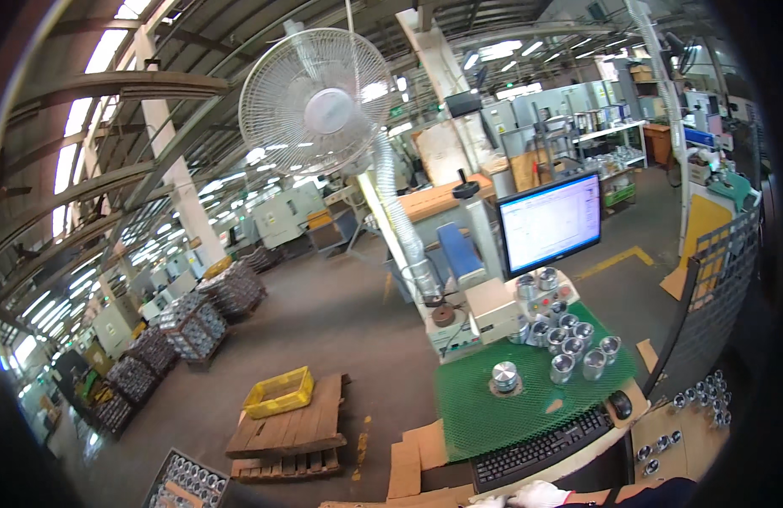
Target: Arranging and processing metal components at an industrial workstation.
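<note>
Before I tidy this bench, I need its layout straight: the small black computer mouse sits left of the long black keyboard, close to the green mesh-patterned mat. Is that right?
Not quite. In the head view, the small black computer mouse sits to the right of the long black keyboard, not left. It is indeed close to the green mesh-patterned mat.

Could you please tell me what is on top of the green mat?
A metal cylinder stands apart from a cluster of metal cups; the surface directly beneath them is covered.
</note>
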The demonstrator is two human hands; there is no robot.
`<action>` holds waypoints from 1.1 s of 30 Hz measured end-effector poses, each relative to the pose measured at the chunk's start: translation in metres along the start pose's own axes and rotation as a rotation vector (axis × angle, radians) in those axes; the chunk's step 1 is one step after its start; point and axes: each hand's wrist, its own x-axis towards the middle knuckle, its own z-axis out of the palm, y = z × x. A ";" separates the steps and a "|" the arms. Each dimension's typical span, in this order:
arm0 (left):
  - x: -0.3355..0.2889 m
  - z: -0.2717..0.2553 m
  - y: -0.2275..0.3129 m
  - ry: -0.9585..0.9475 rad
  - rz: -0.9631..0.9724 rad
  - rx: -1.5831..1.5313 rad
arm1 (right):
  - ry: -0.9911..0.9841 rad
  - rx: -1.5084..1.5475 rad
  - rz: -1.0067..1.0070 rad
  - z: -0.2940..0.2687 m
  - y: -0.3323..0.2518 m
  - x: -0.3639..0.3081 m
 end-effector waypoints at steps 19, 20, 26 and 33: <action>-0.049 0.110 0.108 0.056 0.346 0.154 | 0.188 -0.186 0.225 0.025 -0.031 -0.203; -0.056 0.117 0.115 0.006 0.331 0.161 | 0.145 -0.170 0.238 0.032 -0.034 -0.216; -0.110 0.135 0.145 -0.236 0.223 0.234 | 0.124 -0.137 0.085 0.064 -0.042 -0.251; -0.136 0.158 0.097 -0.141 0.116 0.210 | 0.061 -0.140 -0.031 0.039 -0.069 -0.220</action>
